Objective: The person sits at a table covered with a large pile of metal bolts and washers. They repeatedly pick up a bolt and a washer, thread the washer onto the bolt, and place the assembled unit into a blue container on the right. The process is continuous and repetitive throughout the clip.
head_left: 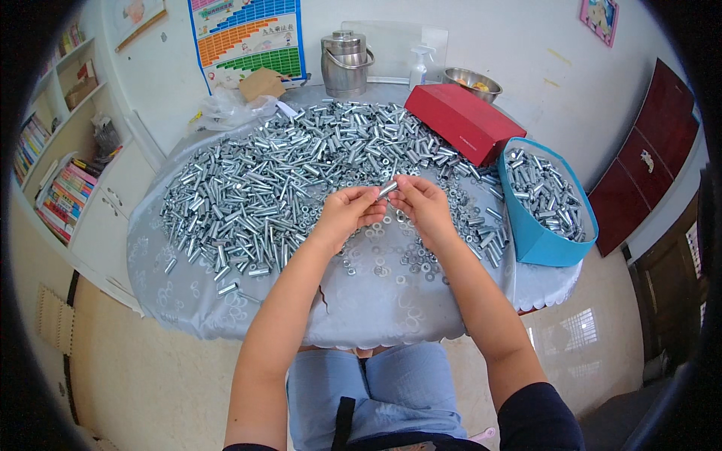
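Observation:
In front of me, over the near side of the pile, both hands hold one short shiny metal sleeve (pixel 387 189). My left hand (pixel 343 215) pinches its near-left end between thumb and fingers. My right hand (pixel 423 209) has its fingertips closed on the other end. Behind and to the left spreads a large heap of similar silvery metal sleeves (pixel 248 180). Small metal rings, like washers (pixel 380 270), lie scattered on the cloth under and nearer than my hands. At the right stands a blue fabric bin (pixel 553 252) filled with metal sleeves.
A grey patterned tablecloth (pixel 361 319) covers the round table. Toward the back are a red box (pixel 459 120), a steel lidded pot (pixel 346 66), a spray bottle (pixel 418 69), a metal bowl (pixel 474 81) and a clear plastic bag (pixel 229 111). Bookshelves (pixel 71 161) stand left.

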{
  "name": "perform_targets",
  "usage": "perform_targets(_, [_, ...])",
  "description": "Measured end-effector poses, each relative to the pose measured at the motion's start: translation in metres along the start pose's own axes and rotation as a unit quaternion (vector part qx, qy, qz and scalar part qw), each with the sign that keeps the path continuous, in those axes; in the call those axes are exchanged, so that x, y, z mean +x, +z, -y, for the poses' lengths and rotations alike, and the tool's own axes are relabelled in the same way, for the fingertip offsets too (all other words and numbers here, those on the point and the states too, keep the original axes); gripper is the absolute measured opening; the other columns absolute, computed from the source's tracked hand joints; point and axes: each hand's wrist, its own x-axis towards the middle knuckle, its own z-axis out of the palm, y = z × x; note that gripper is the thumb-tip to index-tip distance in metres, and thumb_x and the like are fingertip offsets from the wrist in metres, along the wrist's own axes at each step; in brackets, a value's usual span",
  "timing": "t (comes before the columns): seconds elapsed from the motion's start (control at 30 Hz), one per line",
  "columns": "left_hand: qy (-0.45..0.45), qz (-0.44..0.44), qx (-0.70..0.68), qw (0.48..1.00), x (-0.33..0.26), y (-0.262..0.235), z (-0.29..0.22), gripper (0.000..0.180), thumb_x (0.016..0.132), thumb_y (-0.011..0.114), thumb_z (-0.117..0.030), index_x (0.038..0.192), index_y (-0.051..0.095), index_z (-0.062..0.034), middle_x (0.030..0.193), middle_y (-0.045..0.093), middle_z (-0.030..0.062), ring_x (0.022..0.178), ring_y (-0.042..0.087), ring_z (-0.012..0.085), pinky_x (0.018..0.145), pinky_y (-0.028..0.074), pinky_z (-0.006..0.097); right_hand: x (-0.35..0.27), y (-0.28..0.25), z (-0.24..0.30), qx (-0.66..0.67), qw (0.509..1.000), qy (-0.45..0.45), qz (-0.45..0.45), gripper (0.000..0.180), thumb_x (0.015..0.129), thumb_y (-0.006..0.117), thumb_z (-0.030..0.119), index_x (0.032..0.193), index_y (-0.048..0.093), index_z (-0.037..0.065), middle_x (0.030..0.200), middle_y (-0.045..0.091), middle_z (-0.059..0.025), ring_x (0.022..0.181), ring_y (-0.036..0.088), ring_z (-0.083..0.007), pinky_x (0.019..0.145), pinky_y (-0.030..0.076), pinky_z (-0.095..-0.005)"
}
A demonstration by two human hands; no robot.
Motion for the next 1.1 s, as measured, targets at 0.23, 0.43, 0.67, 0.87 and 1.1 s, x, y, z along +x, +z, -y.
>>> perform_targets(0.23, [-0.143,0.057,-0.027,0.988,-0.003,0.003,-0.006,0.035,0.086,0.053,-0.042,0.075,0.052,-0.0090,0.061,0.038,-0.0066,0.049,0.032,0.0044,0.045,0.030,0.021,-0.001,-0.001,-0.004,-0.150,0.988,-0.028,0.027,0.018,0.082,0.064,0.019,0.091,0.064,0.004,0.084,0.063,-0.0018,0.077,0.057,-0.0085,0.067,0.044,-0.0219])
perform_targets(0.43, [-0.113,0.027,-0.011,0.993,-0.001,0.000,-0.002,0.043,0.087,0.046,-0.047,0.059,0.034,-0.0170,0.051,0.025,-0.0085,0.042,0.022,0.0050,0.041,0.021,0.022,-0.004,0.000,-0.005,-0.217,0.974,-0.054,0.041,0.019,0.080,0.065,0.021,0.088,0.066,0.004,0.082,0.064,0.0004,0.076,0.056,-0.0078,0.068,0.041,-0.0226])
perform_targets(0.67, [-0.070,-0.076,-0.039,0.994,0.006,-0.012,0.003,0.041,0.088,0.042,-0.040,0.056,0.032,-0.0172,0.048,0.025,-0.0082,0.038,0.023,0.0056,0.038,0.019,0.023,-0.008,-0.014,-0.001,-0.614,0.744,-0.265,-0.002,0.023,0.069,0.068,0.021,0.087,0.067,0.007,0.087,0.065,-0.0112,0.084,0.056,-0.0272,0.081,0.041,-0.0368])
perform_targets(0.87, [-0.066,-0.082,-0.043,0.993,0.007,-0.014,0.004,0.041,0.089,0.043,-0.040,0.056,0.031,-0.0172,0.048,0.023,-0.0077,0.040,0.023,0.0059,0.039,0.018,0.023,-0.008,-0.031,0.002,-0.691,0.698,-0.188,0.025,0.019,0.068,0.067,0.017,0.083,0.067,0.007,0.083,0.062,-0.0136,0.086,0.055,-0.0315,0.080,0.042,-0.0391])
perform_targets(1.1, [-0.075,-0.082,-0.028,0.993,0.009,-0.016,0.007,0.040,0.087,0.044,-0.040,0.057,0.034,-0.0160,0.048,0.026,-0.0079,0.038,0.024,0.0055,0.038,0.020,0.023,-0.003,-0.029,-0.006,-0.625,0.761,-0.164,0.057,0.014,0.068,0.066,0.013,0.079,0.063,0.003,0.079,0.061,-0.0133,0.076,0.058,-0.0298,0.070,0.047,-0.0386])
